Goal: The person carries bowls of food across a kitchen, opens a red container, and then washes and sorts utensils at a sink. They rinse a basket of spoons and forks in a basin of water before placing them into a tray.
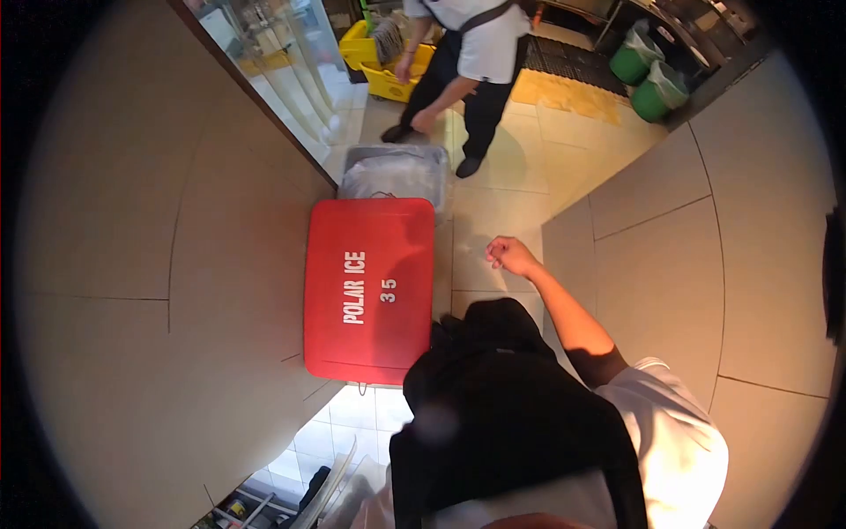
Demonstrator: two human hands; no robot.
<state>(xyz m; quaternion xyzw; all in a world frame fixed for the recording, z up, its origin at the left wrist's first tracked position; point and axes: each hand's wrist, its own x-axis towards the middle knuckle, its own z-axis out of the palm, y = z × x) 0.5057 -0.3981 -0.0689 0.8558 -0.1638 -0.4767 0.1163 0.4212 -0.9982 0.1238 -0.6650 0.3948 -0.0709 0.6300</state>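
Note:
My right hand [508,255] hangs over the tiled floor at the right, its fingers loosely bent and a little apart, with nothing visible in them. It touches nothing. To its left stands a red ice chest [401,247] with a closed lid marked "POLAR ICE 35". My left hand is out of view. Black cloth or a black bag [520,397] covers the front of my body and meets the chest's lower right edge in the picture.
Behind the chest sits a grey bin [441,167] lined with clear plastic. A person in a white shirt [487,53] stands beyond it, near a yellow mop bucket [388,84]. Tiled walls [652,256] flank the passage. Green bins [656,97] stand far right, beyond a yellow mat [564,93].

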